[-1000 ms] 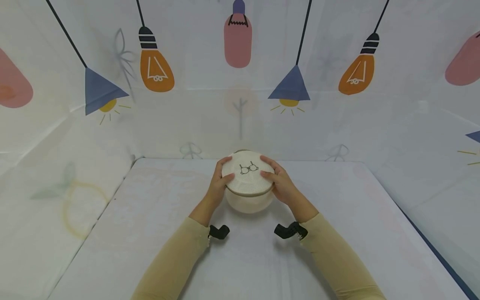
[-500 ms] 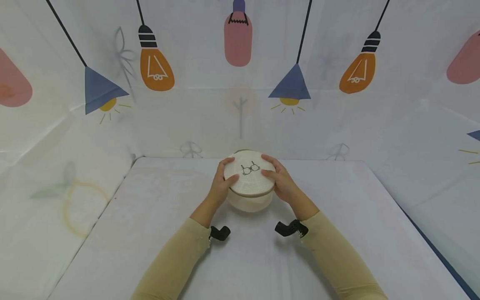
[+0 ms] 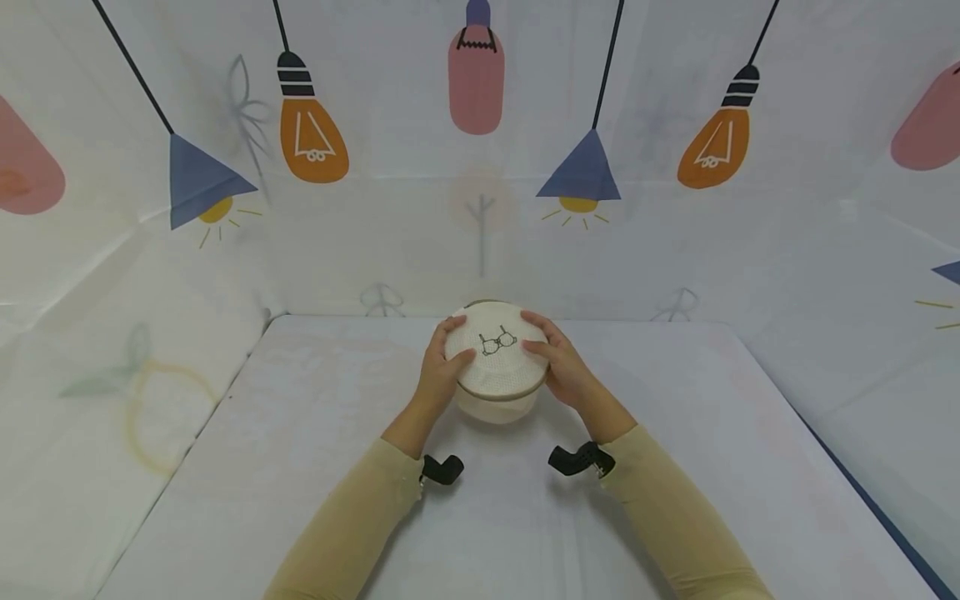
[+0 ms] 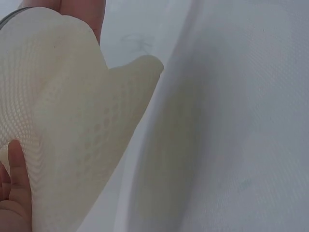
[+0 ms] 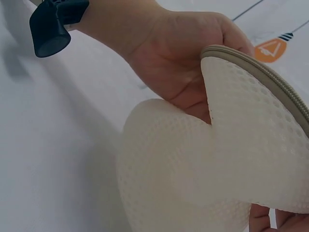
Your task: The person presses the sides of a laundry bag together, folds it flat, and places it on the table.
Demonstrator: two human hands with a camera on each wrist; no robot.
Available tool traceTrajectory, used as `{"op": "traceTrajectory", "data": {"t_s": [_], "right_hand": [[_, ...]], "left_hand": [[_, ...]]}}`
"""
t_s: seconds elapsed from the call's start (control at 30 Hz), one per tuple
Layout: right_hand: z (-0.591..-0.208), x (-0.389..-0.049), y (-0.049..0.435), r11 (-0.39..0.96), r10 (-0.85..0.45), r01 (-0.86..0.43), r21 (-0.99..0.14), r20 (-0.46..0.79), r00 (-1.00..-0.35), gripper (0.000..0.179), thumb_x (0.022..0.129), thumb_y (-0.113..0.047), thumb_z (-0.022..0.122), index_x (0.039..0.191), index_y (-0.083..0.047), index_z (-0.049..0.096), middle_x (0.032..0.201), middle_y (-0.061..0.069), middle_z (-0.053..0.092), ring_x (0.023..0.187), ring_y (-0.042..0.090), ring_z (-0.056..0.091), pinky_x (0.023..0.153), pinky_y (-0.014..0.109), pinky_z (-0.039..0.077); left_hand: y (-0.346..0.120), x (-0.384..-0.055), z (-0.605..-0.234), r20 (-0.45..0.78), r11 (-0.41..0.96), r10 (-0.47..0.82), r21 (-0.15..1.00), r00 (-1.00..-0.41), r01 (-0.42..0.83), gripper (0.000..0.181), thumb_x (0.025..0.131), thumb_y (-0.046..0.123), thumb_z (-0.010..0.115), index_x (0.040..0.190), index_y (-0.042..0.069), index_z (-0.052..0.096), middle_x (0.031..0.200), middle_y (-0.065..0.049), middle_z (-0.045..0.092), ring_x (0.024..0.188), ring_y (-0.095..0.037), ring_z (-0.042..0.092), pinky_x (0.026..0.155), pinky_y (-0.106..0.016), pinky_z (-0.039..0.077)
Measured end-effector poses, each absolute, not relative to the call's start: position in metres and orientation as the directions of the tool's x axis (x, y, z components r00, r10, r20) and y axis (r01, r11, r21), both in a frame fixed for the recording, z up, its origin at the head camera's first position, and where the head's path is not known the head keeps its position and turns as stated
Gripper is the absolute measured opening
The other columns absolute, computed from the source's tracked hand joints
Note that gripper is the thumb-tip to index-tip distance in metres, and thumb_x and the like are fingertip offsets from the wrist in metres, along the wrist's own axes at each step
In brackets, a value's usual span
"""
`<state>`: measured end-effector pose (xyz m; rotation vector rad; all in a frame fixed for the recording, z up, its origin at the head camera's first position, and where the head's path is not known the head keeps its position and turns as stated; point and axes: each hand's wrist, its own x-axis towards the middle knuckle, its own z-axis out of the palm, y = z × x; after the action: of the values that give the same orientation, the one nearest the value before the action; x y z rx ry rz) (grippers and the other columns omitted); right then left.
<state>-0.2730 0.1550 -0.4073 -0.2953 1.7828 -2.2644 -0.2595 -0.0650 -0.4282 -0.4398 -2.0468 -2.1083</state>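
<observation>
Both hands hold a round cream mesh laundry bag [image 3: 497, 371] in the head view, near the far side of the table. A small black line drawing marks its upper face. On the left side, my left hand [image 3: 437, 365] grips the rim with the thumb on top. Opposite it, my right hand [image 3: 567, 369] grips the right rim in the same way. Some fingers are hidden behind the bag. The right wrist view shows a beige zipper [image 5: 270, 77] along the bag's edge and a rounded lower part, with honeycomb mesh.
A white-covered table [image 3: 315, 467] lies under the arms. Behind it hangs a pale backdrop [image 3: 412, 233] printed with lamps and bulbs. Each wrist carries a black camera mount, one on the left wrist [image 3: 442, 469] and one on the right wrist [image 3: 573, 460].
The bag shifts slightly right, then slightly back left, and its upper face tilts a little, showing less of the lower part. Both hands keep their hold on the rim.
</observation>
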Motion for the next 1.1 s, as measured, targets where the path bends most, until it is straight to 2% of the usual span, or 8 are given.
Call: {"op": "traceTrajectory", "data": {"t_s": [0.1, 0.2, 0.33, 0.43, 0.6, 0.8, 0.9, 1.1], "right_hand": [[-0.408, -0.272, 0.154, -0.236, -0.317, 0.072, -0.969, 0.007, -0.948, 0.061, 0.099, 0.0, 0.05, 0.156, -0.009, 0.03, 0.165, 0.006, 0.02, 0.129, 0.02, 0.048, 0.089, 0.021, 0.05], [-0.41, -0.272, 0.152, -0.237, -0.322, 0.08, -0.968, 0.001, -0.947, 0.062, 0.099, 0.002, 0.051, 0.156, -0.009, 0.03, 0.166, 0.004, 0.017, 0.14, 0.025, 0.037, 0.092, 0.021, 0.049], [-0.413, -0.27, 0.151, -0.224, -0.323, 0.071, -0.972, 0.005, -0.946, 0.065, 0.098, 0.004, 0.054, 0.157, -0.009, 0.029, 0.167, 0.002, 0.012, 0.15, 0.025, 0.022, 0.103, 0.023, 0.044], [-0.416, -0.271, 0.151, -0.192, -0.325, 0.046, -0.98, 0.019, -0.945, 0.066, 0.098, 0.004, 0.055, 0.157, -0.011, 0.029, 0.168, 0.002, 0.01, 0.151, 0.024, 0.019, 0.11, 0.028, 0.039], [-0.419, -0.27, 0.153, -0.01, -0.335, -0.054, -0.998, 0.054, -0.941, 0.066, 0.101, -0.008, 0.059, 0.159, -0.017, 0.028, 0.168, 0.004, 0.01, 0.146, 0.028, 0.029, 0.101, 0.033, 0.045], [-0.418, -0.266, 0.154, 0.288, -0.351, -0.181, -0.94, 0.073, -0.934, 0.067, 0.104, -0.029, 0.057, 0.161, -0.027, 0.022, 0.165, 0.011, 0.017, 0.114, 0.029, 0.051, 0.078, 0.034, 0.053], [-0.417, -0.264, 0.153, 0.317, -0.377, -0.201, -0.927, 0.071, -0.923, 0.069, 0.104, -0.031, 0.056, 0.161, -0.028, 0.017, 0.163, 0.015, 0.02, 0.107, 0.033, 0.055, 0.073, 0.041, 0.058], [-0.416, -0.264, 0.152, 0.218, -0.407, -0.17, -0.961, 0.068, -0.911, 0.07, 0.105, -0.023, 0.054, 0.162, -0.024, 0.013, 0.165, 0.016, 0.009, 0.117, 0.04, 0.053, 0.071, 0.049, 0.06]], "left_hand": [[-0.064, -0.266, -0.436, 0.334, -0.066, 0.05, 0.942, -0.941, 0.33, 0.061, 0.089, -0.006, 0.06, 0.146, -0.004, 0.039, 0.159, -0.018, 0.031, 0.152, -0.03, 0.017, 0.123, -0.041, 0.012], [-0.062, -0.266, -0.437, 0.351, -0.083, 0.019, 0.934, -0.936, 0.348, 0.061, 0.088, -0.006, 0.06, 0.146, -0.002, 0.04, 0.157, -0.015, 0.034, 0.151, -0.025, 0.018, 0.123, -0.038, 0.012], [-0.061, -0.265, -0.436, 0.359, -0.099, -0.012, 0.928, -0.933, 0.358, 0.061, 0.086, -0.008, 0.058, 0.144, -0.001, 0.04, 0.156, -0.013, 0.037, 0.151, -0.022, 0.021, 0.123, -0.034, 0.011], [-0.06, -0.265, -0.434, 0.355, -0.116, -0.033, 0.927, -0.934, 0.356, 0.063, 0.085, -0.01, 0.056, 0.145, -0.003, 0.039, 0.156, -0.015, 0.035, 0.15, -0.024, 0.021, 0.123, -0.035, 0.012], [-0.06, -0.259, -0.423, 0.338, -0.131, -0.068, 0.93, -0.939, 0.344, 0.064, 0.083, -0.013, 0.054, 0.145, -0.007, 0.038, 0.157, -0.02, 0.032, 0.151, -0.03, 0.02, 0.123, -0.039, 0.012], [-0.06, -0.241, -0.4, 0.337, -0.121, -0.099, 0.93, -0.936, 0.347, 0.063, 0.082, -0.011, 0.053, 0.143, -0.009, 0.038, 0.157, -0.024, 0.029, 0.151, -0.034, 0.018, 0.123, -0.041, 0.013], [-0.06, -0.239, -0.398, 0.332, -0.117, -0.119, 0.931, -0.936, 0.345, 0.063, 0.083, -0.01, 0.053, 0.145, -0.007, 0.038, 0.159, -0.022, 0.028, 0.151, -0.032, 0.018, 0.123, -0.04, 0.014], [-0.059, -0.241, -0.401, 0.32, -0.135, -0.128, 0.932, -0.939, 0.336, 0.065, 0.085, -0.01, 0.052, 0.148, -0.002, 0.035, 0.162, -0.017, 0.024, 0.152, -0.029, 0.016, 0.122, -0.038, 0.016]]}}
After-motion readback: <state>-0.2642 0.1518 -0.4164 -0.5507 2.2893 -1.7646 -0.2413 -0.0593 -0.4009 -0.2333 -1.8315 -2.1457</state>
